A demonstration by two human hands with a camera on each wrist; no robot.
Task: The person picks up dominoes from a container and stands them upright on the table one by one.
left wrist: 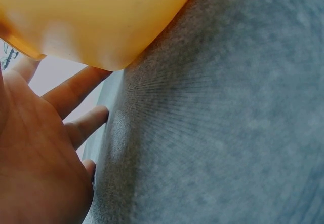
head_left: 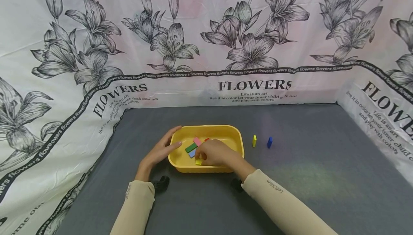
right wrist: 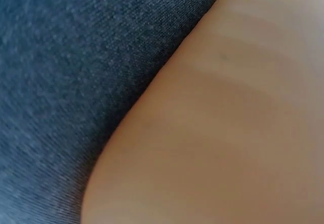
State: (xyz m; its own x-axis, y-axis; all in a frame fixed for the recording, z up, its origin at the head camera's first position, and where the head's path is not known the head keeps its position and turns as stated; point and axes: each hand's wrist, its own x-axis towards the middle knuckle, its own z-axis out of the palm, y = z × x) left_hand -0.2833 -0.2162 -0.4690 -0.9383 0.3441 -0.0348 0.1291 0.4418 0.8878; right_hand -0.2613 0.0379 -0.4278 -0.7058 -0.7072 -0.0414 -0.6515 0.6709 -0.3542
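A yellow plastic tray [head_left: 206, 169] sits on the dark table with several small coloured blocks inside. My left hand [head_left: 162, 149] holds the tray's left end, thumb over the rim and fingers spread along the outer wall. From the left wrist view, the fingers of that hand [left wrist: 50, 138] reach up to the tray's side [left wrist: 101, 26]. Inside the tray, my right hand [head_left: 214, 152] bends its fingers down and pinches a yellow block [head_left: 198, 162]. Beside it lie a green block [head_left: 191, 147], a light blue block [head_left: 192, 153], a pink block [head_left: 197, 141] and a partly hidden red block [head_left: 207, 140].
To the right of the tray a yellow block [head_left: 254, 141] and a blue block [head_left: 269, 142] stand upright on the table [head_left: 306, 170]. A flower-printed cloth [head_left: 180, 88] hangs behind and along both sides. The right wrist view shows mostly skin and dark cloth.
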